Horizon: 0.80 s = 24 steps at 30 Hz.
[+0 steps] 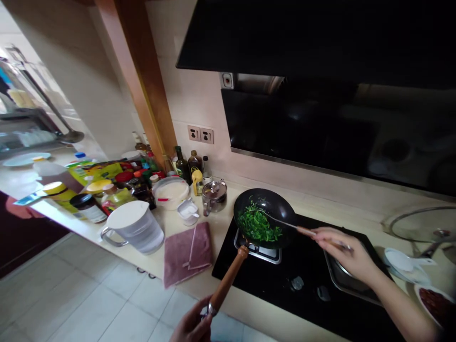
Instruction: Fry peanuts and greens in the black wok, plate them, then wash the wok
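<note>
A black wok [283, 211] sits tilted over the left burner of the black stove, with chopped green leaves [258, 225] inside it. My left hand [194, 323] is closed round the end of the wok's wooden handle [228, 280], at the bottom of the view. From the right, my right hand [338, 249] grips the wooden handle of a spatula [285, 222]. The spatula's thin metal shaft reaches into the wok, and its head is hidden among the leaves.
Left of the stove lie a folded purple cloth [188, 251], a water pitcher [137, 228], a glass pot [214, 197] and several bottles and jars. On the right are a glass lid [420, 225], a white bowl [399, 260] and a bowl of red food [435, 304]. A dark range hood [313, 42] hangs above.
</note>
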{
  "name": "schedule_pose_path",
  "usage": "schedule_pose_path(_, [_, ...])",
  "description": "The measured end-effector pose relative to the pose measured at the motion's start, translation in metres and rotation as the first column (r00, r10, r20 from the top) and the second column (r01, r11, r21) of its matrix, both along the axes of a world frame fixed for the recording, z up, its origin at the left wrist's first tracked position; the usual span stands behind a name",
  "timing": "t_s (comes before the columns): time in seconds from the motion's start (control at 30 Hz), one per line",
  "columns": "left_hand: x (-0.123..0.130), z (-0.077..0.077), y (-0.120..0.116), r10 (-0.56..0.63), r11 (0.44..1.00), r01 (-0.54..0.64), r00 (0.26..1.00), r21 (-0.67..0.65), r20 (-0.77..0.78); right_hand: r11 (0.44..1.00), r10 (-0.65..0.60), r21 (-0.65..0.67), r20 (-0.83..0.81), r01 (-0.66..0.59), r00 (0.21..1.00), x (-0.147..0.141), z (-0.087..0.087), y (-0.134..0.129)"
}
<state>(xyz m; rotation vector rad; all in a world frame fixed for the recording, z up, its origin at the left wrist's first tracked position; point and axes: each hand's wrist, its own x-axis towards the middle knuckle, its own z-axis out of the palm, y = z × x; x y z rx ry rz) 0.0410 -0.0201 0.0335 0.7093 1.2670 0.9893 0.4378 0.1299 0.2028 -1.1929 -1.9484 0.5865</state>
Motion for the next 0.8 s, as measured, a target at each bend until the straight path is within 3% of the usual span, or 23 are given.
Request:
schedule_pose_path(0.1, [-0.006, -0.001, 0.002, -0.05, 0.999, 0.05, 0.999, -0.018, 0.008, 0.955, 0.118, 0.197, 0.425, -0.219, 0.897, -0.01, 0.016, -0.065])
schedule_pose_path(0.2, [-0.009, -0.005, 0.004, -0.084, 0.995, 0.085, 0.996, -0.045, 0.022, 0.92, 0.149, 0.204, 0.609, -0.335, 0.779, -0.029, 0.012, -0.094])
schedule_pose_path(0.27, [-0.008, -0.009, 0.003, -0.086, 0.996, 0.086, 0.996, -0.038, 0.007, 0.929, 0.124, 0.207, 0.609, -0.308, 0.783, -0.041, 0.003, -0.084])
schedule_pose_path(0.43, [-0.003, -0.021, 0.001, -0.042, 0.999, 0.042, 0.999, 0.004, -0.012, 0.94, -0.019, 0.309, 0.465, -0.142, 0.885, -0.053, -0.017, -0.02])
schedule_pose_path(0.5, [-0.002, -0.023, 0.001, -0.024, 1.0, 0.025, 1.0, 0.011, -0.012, 0.939, -0.016, 0.309, 0.473, -0.149, 0.881, -0.057, -0.022, -0.012])
schedule_pose_path(0.6, [-0.002, -0.021, 0.001, -0.028, 1.0, 0.028, 1.0, 0.005, 0.003, 0.931, 0.031, 0.288, 0.55, -0.224, 0.835, -0.06, -0.017, -0.031])
schedule_pose_path(0.73, [-0.005, -0.014, 0.002, -0.041, 0.999, 0.04, 0.997, 0.012, 0.071, 0.93, 0.041, 0.258, 0.636, -0.262, 0.77, -0.057, 0.011, -0.079])
schedule_pose_path(0.8, [-0.007, -0.015, 0.003, -0.075, 0.997, 0.076, 0.993, 0.0, 0.096, 0.936, 0.076, 0.216, 0.646, -0.278, 0.76, -0.058, 0.018, -0.088])
